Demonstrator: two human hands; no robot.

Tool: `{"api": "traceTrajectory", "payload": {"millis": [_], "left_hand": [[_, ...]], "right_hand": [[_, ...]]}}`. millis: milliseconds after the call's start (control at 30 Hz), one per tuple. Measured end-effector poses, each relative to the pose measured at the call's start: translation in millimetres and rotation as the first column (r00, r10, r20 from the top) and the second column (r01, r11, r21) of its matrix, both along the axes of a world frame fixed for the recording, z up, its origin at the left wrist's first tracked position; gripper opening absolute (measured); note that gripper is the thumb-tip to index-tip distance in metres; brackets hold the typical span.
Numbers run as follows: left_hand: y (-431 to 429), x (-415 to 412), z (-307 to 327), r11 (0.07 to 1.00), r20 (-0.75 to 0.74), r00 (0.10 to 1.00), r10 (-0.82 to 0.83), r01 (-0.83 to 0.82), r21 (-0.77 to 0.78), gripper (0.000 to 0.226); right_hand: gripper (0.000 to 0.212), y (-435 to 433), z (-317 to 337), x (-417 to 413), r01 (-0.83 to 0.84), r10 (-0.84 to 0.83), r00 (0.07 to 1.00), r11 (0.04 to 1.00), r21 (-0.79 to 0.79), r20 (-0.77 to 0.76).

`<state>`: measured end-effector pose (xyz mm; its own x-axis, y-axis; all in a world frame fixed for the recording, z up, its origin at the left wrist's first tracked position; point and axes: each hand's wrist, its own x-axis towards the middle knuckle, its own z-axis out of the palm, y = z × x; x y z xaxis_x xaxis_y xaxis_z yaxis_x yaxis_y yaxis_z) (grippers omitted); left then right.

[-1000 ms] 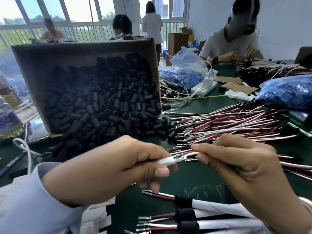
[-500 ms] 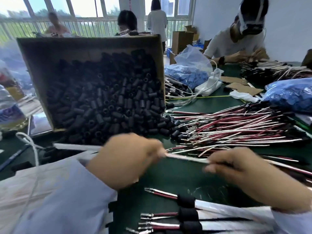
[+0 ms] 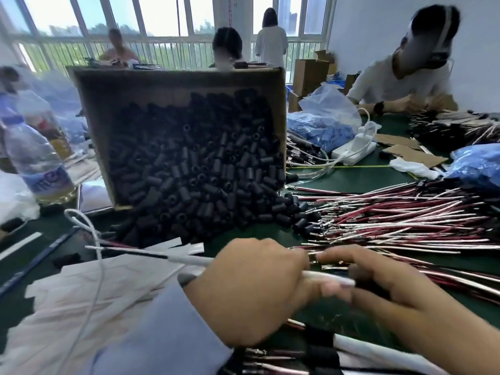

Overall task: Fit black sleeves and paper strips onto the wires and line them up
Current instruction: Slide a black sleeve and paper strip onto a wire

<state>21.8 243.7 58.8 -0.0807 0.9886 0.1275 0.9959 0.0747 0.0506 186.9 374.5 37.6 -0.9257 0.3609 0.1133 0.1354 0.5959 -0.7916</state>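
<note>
My left hand [image 3: 251, 288] grips a wire wrapped in a white paper strip [image 3: 186, 259]; the wire runs out to the left past my fist. My right hand [image 3: 384, 290] pinches the same wire's right end, where a black sleeve [image 3: 370, 285] sits beside my fingers. A tilted cardboard box [image 3: 92, 109] spills black sleeves [image 3: 205, 182] onto the green table. A pile of red and white wires [image 3: 405, 220] lies at the right. Finished wires with sleeves and paper [image 3: 319, 355] lie in a row at the bottom, blurred.
Loose white paper strips [image 3: 81, 288] lie at the left under my sleeve. A water bottle [image 3: 35, 161] stands at far left. Blue bags [image 3: 322, 131], a white power strip [image 3: 354, 150] and cardboard scraps [image 3: 414, 155] sit behind. Other people work around the table.
The wire has been drawn further left through my left fist. My right hand has come in close to my left, and a black sleeve now sits on the wire's right end.
</note>
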Motion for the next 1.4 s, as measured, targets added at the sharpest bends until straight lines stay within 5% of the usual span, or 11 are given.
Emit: {"api": "traceTrajectory", "payload": {"millis": [167, 267, 367, 433, 500, 600, 933, 1067, 1133, 1267, 1400], "left_hand": [[-23, -50, 31, 0.960, 0.284, 0.956, 0.075, 0.008, -0.279, 0.030], [-6, -19, 17, 0.958, 0.413, 0.909, -0.052, 0.163, -0.237, 0.032], [4, -23, 8, 0.965, 0.480, 0.877, -0.031, 0.151, -0.214, 0.028], [0, -64, 7, 0.995, 0.468, 0.878, 0.100, -0.095, -0.033, 0.020], [-9, -111, 0, 0.868, 0.263, 0.872, 0.413, -0.465, 0.177, 0.024], [-15, -141, -27, 0.708, 0.058, 0.707, 0.705, -0.706, 0.019, 0.043], [-10, -146, -36, 0.553, 0.329, 0.671, 0.665, -0.738, 0.387, 0.011], [-13, -144, -23, 0.542, 0.535, 0.683, 0.497, -0.726, 0.423, 0.011], [-8, -133, -9, 0.571, 0.816, 0.535, 0.219, -0.748, 0.338, 0.026], [4, -75, 6, 0.851, 0.969, -0.157, -0.189, -0.518, 0.082, 0.046], [17, -27, -13, 0.991, 0.960, -0.272, -0.067, -0.127, 0.034, 0.015]], "right_hand": [[0.013, 47, 7, 62, 0.211, -0.241, 0.963, 0.952, 0.221, 0.117], [0.051, 9, 4, 16, 0.002, -0.123, 0.950, 0.922, 0.387, 0.287], [0.036, -33, -1, -24, -0.056, 0.023, 0.995, 0.933, 0.357, 0.096], [0.026, -25, -11, -22, 0.126, -0.100, 0.992, 0.864, 0.487, -0.079], [0.031, -12, -14, -16, 0.284, -0.267, 0.957, 0.769, 0.573, -0.116], [0.029, -9, -20, -19, 0.226, -0.263, 0.965, 0.834, 0.504, 0.002], [0.010, -7, -29, -25, 0.375, -0.295, 0.926, 0.796, 0.475, -0.235], [0.032, -11, -26, -24, 0.417, -0.278, 0.895, 0.799, 0.434, -0.349], [0.032, -12, -21, -20, 0.424, -0.273, 0.883, 0.812, 0.400, -0.382], [0.025, -12, -14, -14, 0.454, -0.264, 0.863, 0.779, 0.433, -0.430], [0.024, -9, -9, -8, 0.484, -0.266, 0.834, 0.774, 0.409, -0.484]]}}
